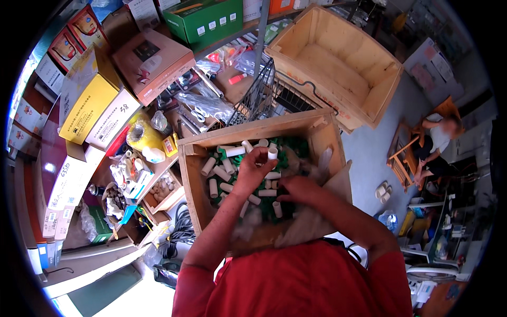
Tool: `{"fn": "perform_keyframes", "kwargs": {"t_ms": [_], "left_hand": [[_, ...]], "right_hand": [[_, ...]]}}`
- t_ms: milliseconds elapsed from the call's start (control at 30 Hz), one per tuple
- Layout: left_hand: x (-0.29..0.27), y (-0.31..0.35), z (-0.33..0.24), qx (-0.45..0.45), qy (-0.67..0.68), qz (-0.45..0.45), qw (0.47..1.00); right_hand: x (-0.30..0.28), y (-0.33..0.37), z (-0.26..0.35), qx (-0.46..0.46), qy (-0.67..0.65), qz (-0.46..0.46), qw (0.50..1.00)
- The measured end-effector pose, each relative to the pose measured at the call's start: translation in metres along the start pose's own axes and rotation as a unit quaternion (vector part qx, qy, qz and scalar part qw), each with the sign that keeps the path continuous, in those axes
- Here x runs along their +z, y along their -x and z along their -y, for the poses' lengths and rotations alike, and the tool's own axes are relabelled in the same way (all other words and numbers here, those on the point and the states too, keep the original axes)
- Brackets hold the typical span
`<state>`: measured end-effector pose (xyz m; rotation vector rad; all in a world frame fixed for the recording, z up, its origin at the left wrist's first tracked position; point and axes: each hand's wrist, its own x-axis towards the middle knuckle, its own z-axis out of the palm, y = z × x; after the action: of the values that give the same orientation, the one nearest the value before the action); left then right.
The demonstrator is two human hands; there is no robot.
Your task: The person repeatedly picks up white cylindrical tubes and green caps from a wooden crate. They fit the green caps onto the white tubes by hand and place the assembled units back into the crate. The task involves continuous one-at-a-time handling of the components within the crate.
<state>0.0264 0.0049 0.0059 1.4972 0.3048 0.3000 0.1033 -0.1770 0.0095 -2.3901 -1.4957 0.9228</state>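
In front of me is a wooden box [259, 125] of short white plastic tubes [213, 187] and green plastic parts [289, 160]. My left hand [252, 171] is above the pile, thumb and fingers closed round one white tube [272, 153], whose round end faces up. Over the right half of the box, my right hand [298, 189] reaches down to the pile. Its fingers are apart, beside a few tubes, and I see nothing held between them. Cloudy plastic film [319, 166] and a pale sheet [317, 211] lie along the box's right side, under my right forearm.
Beyond the box stand a black wire basket [274, 95] and a large yellowish tub [343, 47]. Cartons, a yellow box [87, 105] and a green box [203, 24] crowd the left and back. To the right, a person [435, 137] sits apart, near slippers [383, 191].
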Motion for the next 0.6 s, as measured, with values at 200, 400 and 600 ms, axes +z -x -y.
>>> {"fn": "perform_keyframes", "kwargs": {"t_ms": [200,400,600], "left_hand": [[0.002,0.001,0.001,0.008,0.049,0.02,0.999],[0.006,0.001,0.004,0.026,0.059,0.029,0.998],[0.005,0.003,0.004,0.035,0.055,0.017,0.998]], "right_hand": [[0.011,-0.004,0.006,0.04,0.05,-0.015,0.998],[0.01,-0.002,0.006,0.038,0.034,-0.034,0.998],[-0.003,0.007,-0.006,0.024,-0.021,-0.1,0.994]]}}
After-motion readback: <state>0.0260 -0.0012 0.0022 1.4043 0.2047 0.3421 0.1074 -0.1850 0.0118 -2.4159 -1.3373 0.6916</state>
